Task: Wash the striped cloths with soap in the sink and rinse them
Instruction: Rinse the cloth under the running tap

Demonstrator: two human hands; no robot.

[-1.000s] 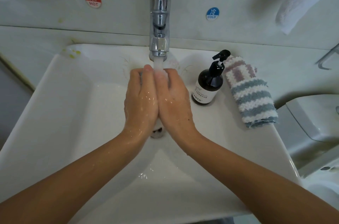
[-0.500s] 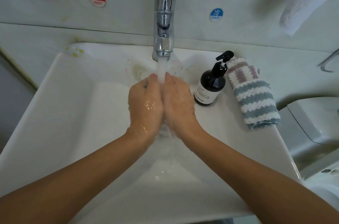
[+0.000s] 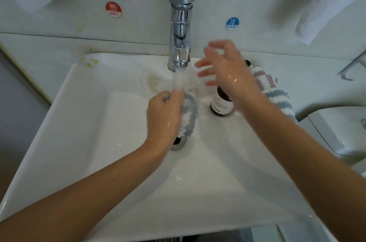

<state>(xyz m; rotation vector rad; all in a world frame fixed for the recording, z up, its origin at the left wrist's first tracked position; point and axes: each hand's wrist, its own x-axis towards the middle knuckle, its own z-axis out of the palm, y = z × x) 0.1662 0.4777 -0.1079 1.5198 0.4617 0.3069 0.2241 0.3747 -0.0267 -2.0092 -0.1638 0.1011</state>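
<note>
The left hand [image 3: 164, 116] curls round a wet striped cloth [image 3: 188, 114], gripping it under the running water [image 3: 179, 79] with its fingertips right at the foot of the stream; the cloth hangs down the hand's right side, its lower end just above the drain [image 3: 178, 143]. The right hand [image 3: 223, 69] is lifted clear of the cloth, fingers spread and loosely bent, holding nothing, hovering between the tap [image 3: 181, 23] and the soap bottle [image 3: 221, 103], whose pump top it hides. The bottle stands on the sink [image 3: 79, 122] ledge to the right of the basin, close to the held cloth but not touching it. Just beyond the bottle, a second striped cloth [image 3: 275, 91] lies folded along the ledge, partly covered by the right wrist, its far end reaching toward the sink's right edge. The basin's left half is bare white surface, sloping to the drain, with open room on that side of the left forearm. On the wall behind, a red HOT sticker [image 3: 113, 9] sits left of the tap and a blue COLD sticker [image 3: 232, 23] to its right. A white towel [image 3: 326, 3] hangs at the upper right.
</note>
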